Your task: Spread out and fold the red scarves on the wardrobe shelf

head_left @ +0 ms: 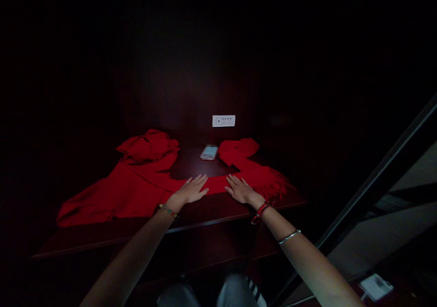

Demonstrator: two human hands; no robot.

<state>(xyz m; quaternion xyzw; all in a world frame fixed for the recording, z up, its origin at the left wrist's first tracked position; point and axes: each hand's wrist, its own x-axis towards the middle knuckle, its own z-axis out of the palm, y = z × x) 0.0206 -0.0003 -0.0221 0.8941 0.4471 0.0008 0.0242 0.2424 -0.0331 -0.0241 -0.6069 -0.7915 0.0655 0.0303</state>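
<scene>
A red fringed scarf [218, 185] lies spread along a dark wooden shelf [218, 213]. My left hand [191, 191] rests flat on its middle stretch with the fingers spread. Also flat, my right hand [240, 189] presses on the scarf a short way to the right, fingers apart. The tasselled end fans out beyond my right hand. At the left the red cloth widens and rises into a crumpled heap [150, 145]. Another bunched red part [239, 148] lies behind my right hand. Whether all the red cloth is one piece, I cannot tell.
A pale, blurred-out packet or card [209, 152] lies on the shelf behind the scarf. On the back wall is a white socket plate [224, 121]. A slanted dark frame [375, 175] stands at the right, with a pale flat item [376, 287] low beyond it.
</scene>
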